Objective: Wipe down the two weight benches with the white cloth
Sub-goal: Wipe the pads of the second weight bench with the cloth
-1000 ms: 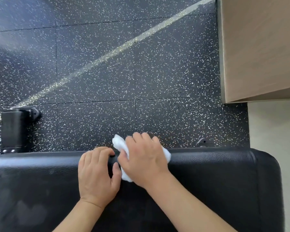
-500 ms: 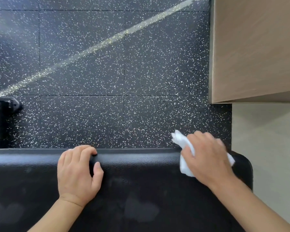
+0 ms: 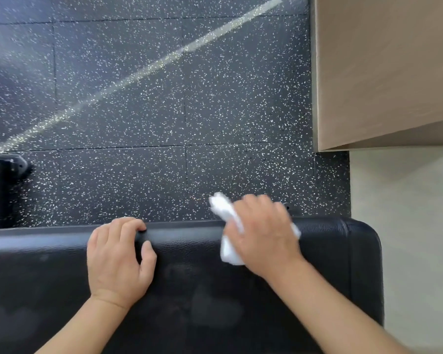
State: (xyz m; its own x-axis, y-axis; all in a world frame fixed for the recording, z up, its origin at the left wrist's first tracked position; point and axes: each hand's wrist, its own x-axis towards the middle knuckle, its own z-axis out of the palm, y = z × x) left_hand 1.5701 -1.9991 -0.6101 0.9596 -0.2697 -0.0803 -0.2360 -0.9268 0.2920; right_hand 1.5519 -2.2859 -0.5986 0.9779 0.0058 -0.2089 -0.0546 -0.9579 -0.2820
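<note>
A black padded weight bench (image 3: 189,290) fills the lower part of the view, its rounded end at the right. My right hand (image 3: 264,236) grips the crumpled white cloth (image 3: 228,226) and presses it over the bench's far edge, a little left of the rounded end; the hand is motion-blurred. My left hand (image 3: 118,256) rests on the pad further left, its fingers curled over the far edge and the thumb on top. Only this one bench shows.
Black speckled rubber floor tiles (image 3: 164,111) lie beyond the bench. A black bench foot or frame part (image 3: 0,190) stands at the left edge. A tan wooden panel (image 3: 384,67) rises at the upper right, with pale flooring (image 3: 407,226) below it.
My right hand swept the cloth right along the far edge to the bench's end, then came back a little to the left. My left hand stayed on the edge.
</note>
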